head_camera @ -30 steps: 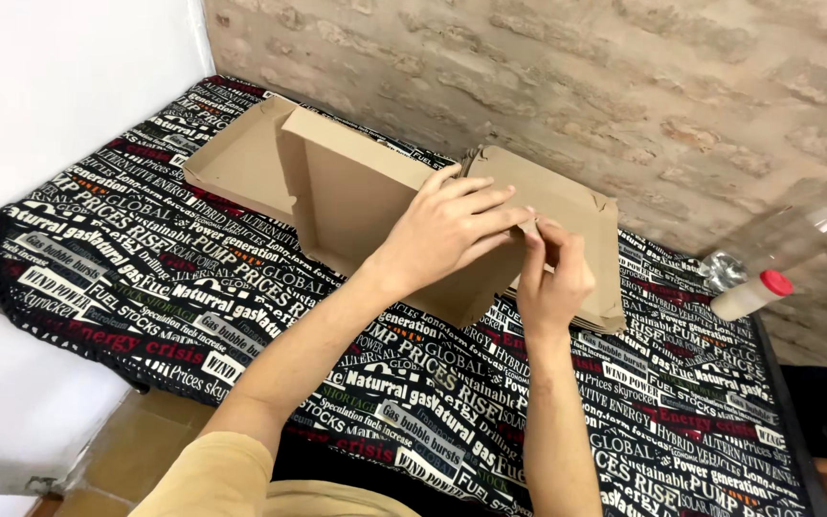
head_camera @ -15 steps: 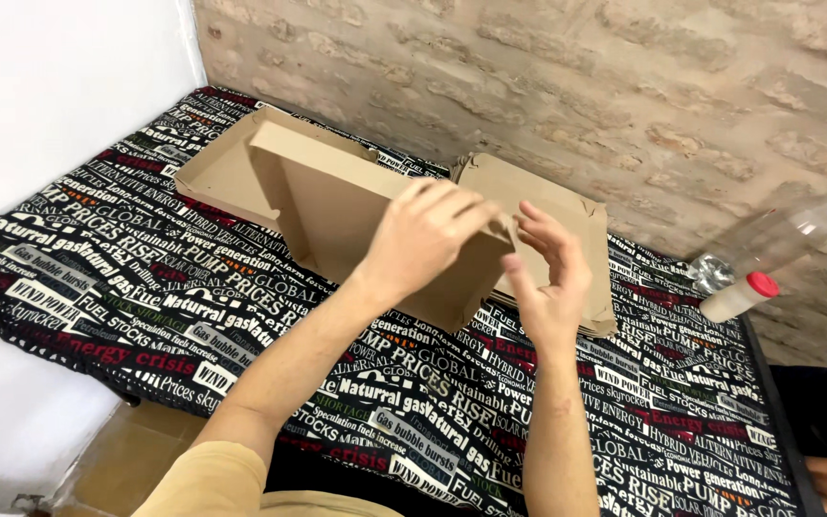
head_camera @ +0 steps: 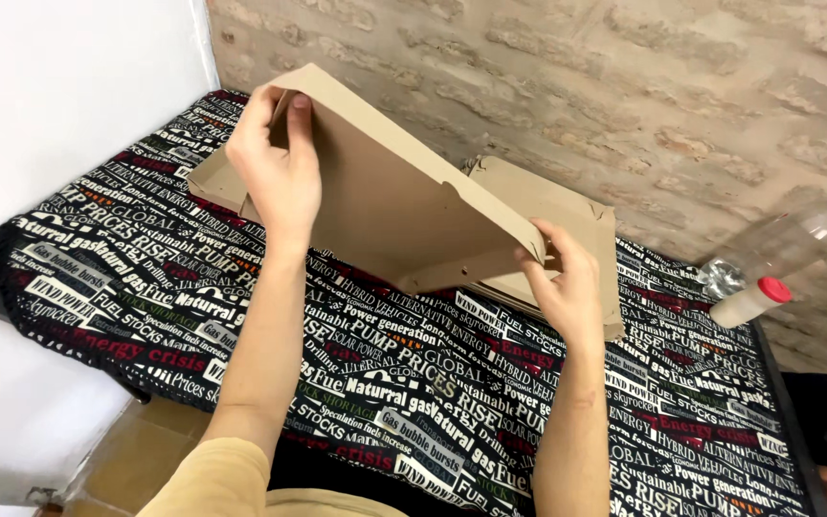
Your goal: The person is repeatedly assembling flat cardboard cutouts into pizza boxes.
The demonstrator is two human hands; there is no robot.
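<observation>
The table (head_camera: 98, 249), draped in a black cloth covered in printed words, fills the lower half of the frame beneath a rough brick wall (head_camera: 624, 86). Above its centre you've got the cardboard box panel (head_camera: 385, 201) lifted and tilted, running from upper left down to mid-right, stretched between both your hands. Just behind it, at right of centre, a stack of flat cardboard (head_camera: 576, 220) lies on the cloth. Your left hand (head_camera: 278, 168) grips the panel's upper-left corner, fingers curled over the edge. Your right hand (head_camera: 562, 282) pinches the lower-right corner, thumb on top. Far right, a clear plastic bottle (head_camera: 796, 239) lies on its side beside a small white bottle with a red cap (head_camera: 750, 300).
</observation>
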